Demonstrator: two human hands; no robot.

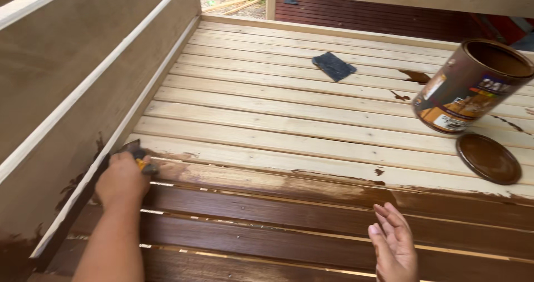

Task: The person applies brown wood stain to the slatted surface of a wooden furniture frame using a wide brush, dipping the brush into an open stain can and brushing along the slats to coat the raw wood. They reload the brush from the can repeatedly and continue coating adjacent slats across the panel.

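Right hand (394, 242) empty at lower right, fingers loosely spread, left hand (122, 179) gripping paintbrush (138, 155) on stained slats (311, 218), tilted can (470, 87) upper right, lid (488, 158) beside.

The left hand (121, 179) is reaching forward and to the left on a straight, bare forearm that is entering from the bottom edge, its back turned up. Its fingers (132, 158) are curling into a tight grip, knuckles raised. The right hand (394, 243) is hovering low at the right, holding nothing, palm turned inward, fingers (389, 215) loosely spread and pointing forward, thumb lying alongside.
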